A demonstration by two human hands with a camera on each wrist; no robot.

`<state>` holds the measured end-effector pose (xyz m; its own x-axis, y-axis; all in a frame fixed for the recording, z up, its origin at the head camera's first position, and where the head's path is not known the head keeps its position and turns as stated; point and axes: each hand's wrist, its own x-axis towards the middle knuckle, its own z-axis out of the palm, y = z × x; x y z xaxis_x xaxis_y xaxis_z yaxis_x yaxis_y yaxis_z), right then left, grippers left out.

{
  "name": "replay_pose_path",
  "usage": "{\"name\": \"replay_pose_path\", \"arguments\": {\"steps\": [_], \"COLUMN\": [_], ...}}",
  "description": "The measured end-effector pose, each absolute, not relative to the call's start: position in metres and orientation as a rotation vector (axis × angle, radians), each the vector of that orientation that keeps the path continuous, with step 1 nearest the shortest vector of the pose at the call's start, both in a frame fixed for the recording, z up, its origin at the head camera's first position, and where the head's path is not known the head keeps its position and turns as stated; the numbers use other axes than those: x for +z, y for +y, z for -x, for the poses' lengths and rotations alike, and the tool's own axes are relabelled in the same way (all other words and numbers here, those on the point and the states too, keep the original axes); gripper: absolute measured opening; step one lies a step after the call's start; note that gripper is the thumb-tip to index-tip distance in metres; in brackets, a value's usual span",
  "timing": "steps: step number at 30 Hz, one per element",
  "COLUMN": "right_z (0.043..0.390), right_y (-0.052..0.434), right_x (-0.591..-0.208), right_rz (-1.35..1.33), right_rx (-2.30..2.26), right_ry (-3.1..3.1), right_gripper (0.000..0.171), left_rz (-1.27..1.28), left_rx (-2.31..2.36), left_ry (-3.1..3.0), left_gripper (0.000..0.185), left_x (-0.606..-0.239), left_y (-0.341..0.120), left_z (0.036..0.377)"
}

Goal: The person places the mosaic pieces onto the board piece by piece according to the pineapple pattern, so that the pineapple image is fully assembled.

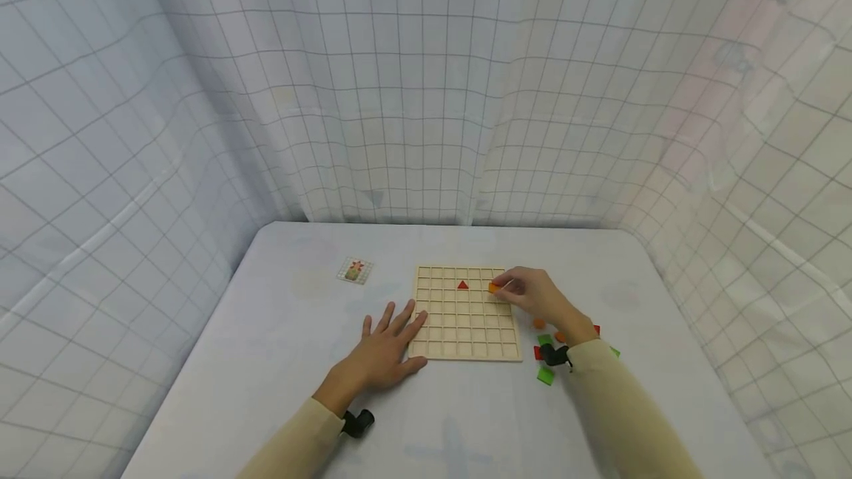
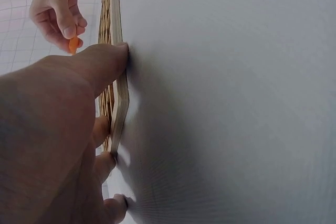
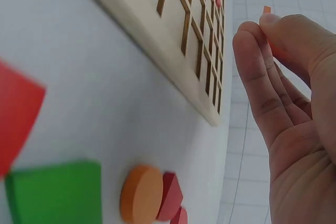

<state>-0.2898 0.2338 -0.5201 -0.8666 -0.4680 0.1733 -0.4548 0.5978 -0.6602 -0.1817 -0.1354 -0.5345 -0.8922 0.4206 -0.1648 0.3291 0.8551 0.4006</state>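
Note:
A pale wooden grid board (image 1: 466,330) lies on the table, with a red triangle piece (image 1: 462,284) in one of its upper cells. My right hand (image 1: 541,296) pinches a small orange piece (image 1: 493,287) between thumb and fingertips over the board's upper right part. Fingers largely hide that piece (image 3: 267,10), so its full shape cannot be told. Spread at the board's left side, my left hand (image 1: 384,357) touches the edge with its fingers. In the left wrist view, the left thumb (image 2: 107,61) presses against the wooden rim.
Several loose pieces lie right of the board, among them a green square (image 1: 546,375) and an orange round piece (image 1: 539,324), partly under the right forearm. A small picture card (image 1: 355,270) lies beyond the left hand. Grid-patterned curtains (image 1: 413,94) enclose the table.

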Motion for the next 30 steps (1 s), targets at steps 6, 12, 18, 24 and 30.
{"name": "replay_pose_path", "arguments": {"steps": [6, 12, 18, 24, 30], "right_z": [0.293, 0.298, 0.302, 0.302, 0.300], "right_y": [0.214, 0.200, 0.192, 0.186, 0.179], "right_x": [-0.519, -0.525, -0.531, -0.531, -0.529], "right_rz": [0.817, 0.829, 0.881, 0.863, 0.883], "right_rx": [-1.138, -1.085, -1.027, -1.018, -0.984], "right_ry": [2.744, 2.755, 2.777, 2.759, 2.787], "right_gripper": [0.022, 0.020, 0.016, 0.015, 0.015], "left_rz": [-0.562, -0.556, -0.561, -0.561, -0.559], "left_rx": [0.543, 0.556, 0.561, 0.540, 0.532], "left_ry": [2.783, 2.773, 2.778, 2.783, 2.786], "left_gripper": [0.086, 0.086, 0.086, 0.086, 0.086], "left_x": [-0.535, -0.536, -0.535, -0.537, -0.535], "left_y": [-0.136, -0.138, -0.137, -0.136, -0.136], "left_z": [0.181, 0.182, 0.181, 0.182, 0.181]}}
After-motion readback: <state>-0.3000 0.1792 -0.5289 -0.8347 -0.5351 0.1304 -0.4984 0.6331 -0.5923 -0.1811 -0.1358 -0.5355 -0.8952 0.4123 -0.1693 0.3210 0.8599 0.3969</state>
